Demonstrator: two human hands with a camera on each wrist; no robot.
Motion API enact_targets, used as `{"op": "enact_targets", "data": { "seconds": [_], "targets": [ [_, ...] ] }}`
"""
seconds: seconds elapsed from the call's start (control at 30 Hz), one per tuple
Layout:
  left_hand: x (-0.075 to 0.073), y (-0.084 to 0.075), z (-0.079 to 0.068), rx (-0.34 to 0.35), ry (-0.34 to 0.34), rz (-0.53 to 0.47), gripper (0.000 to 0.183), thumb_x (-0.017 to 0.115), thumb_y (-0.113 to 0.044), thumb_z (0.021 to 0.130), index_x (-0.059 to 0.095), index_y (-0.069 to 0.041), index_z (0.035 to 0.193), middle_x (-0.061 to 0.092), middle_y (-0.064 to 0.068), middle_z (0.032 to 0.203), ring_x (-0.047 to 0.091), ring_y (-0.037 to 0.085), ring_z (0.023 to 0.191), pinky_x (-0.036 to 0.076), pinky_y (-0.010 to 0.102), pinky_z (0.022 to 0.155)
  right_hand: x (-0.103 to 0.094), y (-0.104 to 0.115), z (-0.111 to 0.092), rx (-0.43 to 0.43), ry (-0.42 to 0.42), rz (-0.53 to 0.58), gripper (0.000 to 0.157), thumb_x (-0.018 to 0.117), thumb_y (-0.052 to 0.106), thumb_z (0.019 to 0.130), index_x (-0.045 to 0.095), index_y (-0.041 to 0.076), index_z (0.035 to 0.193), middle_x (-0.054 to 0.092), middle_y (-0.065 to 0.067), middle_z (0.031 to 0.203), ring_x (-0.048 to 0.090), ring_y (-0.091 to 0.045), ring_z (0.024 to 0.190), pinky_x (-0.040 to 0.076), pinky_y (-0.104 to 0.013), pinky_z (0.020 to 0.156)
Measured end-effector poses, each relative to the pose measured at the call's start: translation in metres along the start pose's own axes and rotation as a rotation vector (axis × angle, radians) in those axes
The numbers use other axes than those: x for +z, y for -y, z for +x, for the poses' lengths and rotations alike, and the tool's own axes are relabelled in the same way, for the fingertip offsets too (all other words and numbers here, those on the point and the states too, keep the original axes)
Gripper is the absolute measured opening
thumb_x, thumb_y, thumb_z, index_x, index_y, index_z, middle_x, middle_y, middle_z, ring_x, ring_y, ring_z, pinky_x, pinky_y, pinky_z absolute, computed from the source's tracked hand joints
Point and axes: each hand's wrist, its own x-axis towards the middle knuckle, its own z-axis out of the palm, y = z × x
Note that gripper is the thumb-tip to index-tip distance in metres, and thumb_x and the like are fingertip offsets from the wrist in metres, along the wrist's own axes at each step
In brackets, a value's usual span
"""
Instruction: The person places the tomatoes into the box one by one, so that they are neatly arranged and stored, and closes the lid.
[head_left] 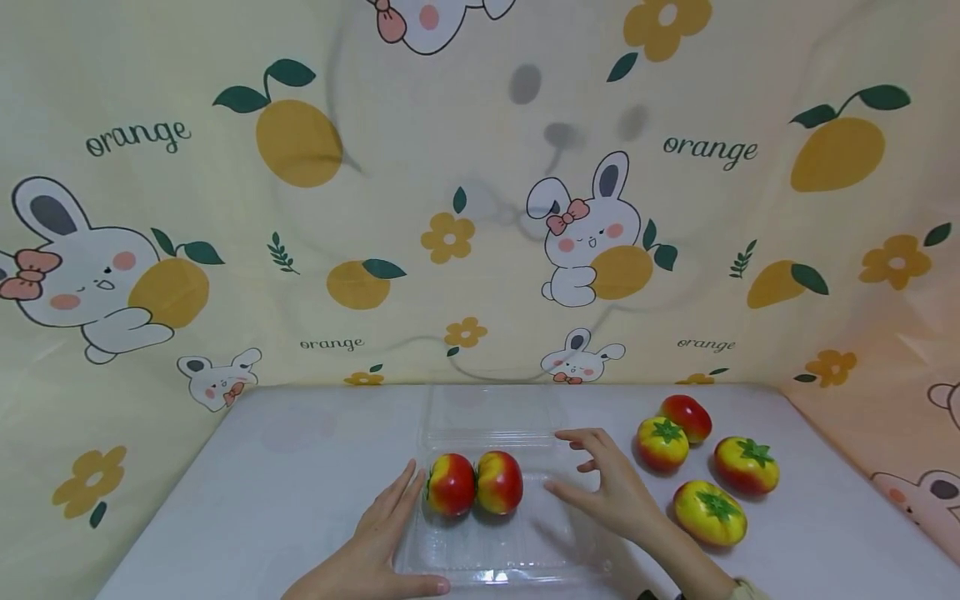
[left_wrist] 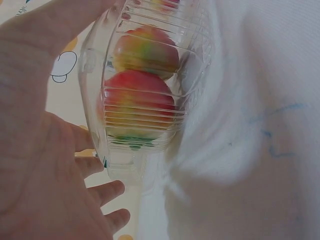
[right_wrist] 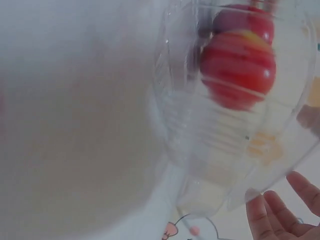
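Note:
A clear plastic clamshell box lies with its lid folded back toward the wall. Two red-and-yellow fruits with green leafy tops sit side by side in its left half, a left fruit and a right fruit. My left hand rests along the box's left side, fingers straight and thumb at the front edge. Over the right side of the box is my right hand, its fingers loosely spread, holding nothing. The right wrist view shows its fingertips right beside the clear rim.
Several similar fruits stand on the white table to the right: a red fruit at the back, a yellow-topped fruit closest to the right forearm. A patterned cloth wall rises behind the table.

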Motion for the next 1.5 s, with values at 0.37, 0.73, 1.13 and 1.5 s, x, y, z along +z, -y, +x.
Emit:
{"op": "enact_targets", "data": {
  "seconds": [0.37,0.73,1.13,1.5],
  "targets": [
    [0.0,0.001,-0.001,0.008,0.001,0.002,0.121,0.075,-0.066,0.06,0.011,-0.029,0.155,0.002,0.0,0.162,0.017,0.041,0.142,0.039,0.074,0.09,-0.012,-0.01,-0.002,0.025,-0.062,-0.056,0.059,0.081,0.036,0.075,0.057,0.02,0.126,0.054,-0.011,0.126,0.06,-0.028,0.102,0.059,-0.037,0.079],
    [0.0,0.001,-0.001,0.013,0.007,0.003,0.12,0.074,-0.066,0.062,0.009,-0.028,0.155,0.002,0.0,0.162,0.016,0.041,0.142,0.037,0.074,0.09,-0.023,-0.021,-0.004,0.024,-0.095,-0.093,0.059,0.079,0.037,0.078,0.056,0.016,0.127,0.054,-0.012,0.126,0.058,-0.031,0.107,0.058,-0.041,0.081],
    [-0.001,0.0,-0.001,0.022,0.017,0.001,0.119,0.074,-0.065,0.063,0.008,-0.028,0.155,0.0,-0.001,0.162,0.015,0.041,0.142,0.035,0.076,0.09,-0.042,-0.033,-0.008,0.018,-0.102,-0.143,0.059,0.077,0.04,0.079,0.055,0.015,0.128,0.052,-0.011,0.119,0.059,-0.03,0.103,0.057,-0.043,0.084],
    [-0.001,0.0,0.0,0.015,0.016,0.02,0.119,0.074,-0.066,0.062,0.008,-0.029,0.155,0.0,0.0,0.163,0.015,0.041,0.142,0.034,0.076,0.092,-0.059,-0.048,-0.017,-0.033,-0.132,-0.223,0.057,0.076,0.041,0.08,0.057,0.015,0.127,0.053,-0.012,0.127,0.054,-0.033,0.11,0.05,-0.056,0.09]
  ]
}}
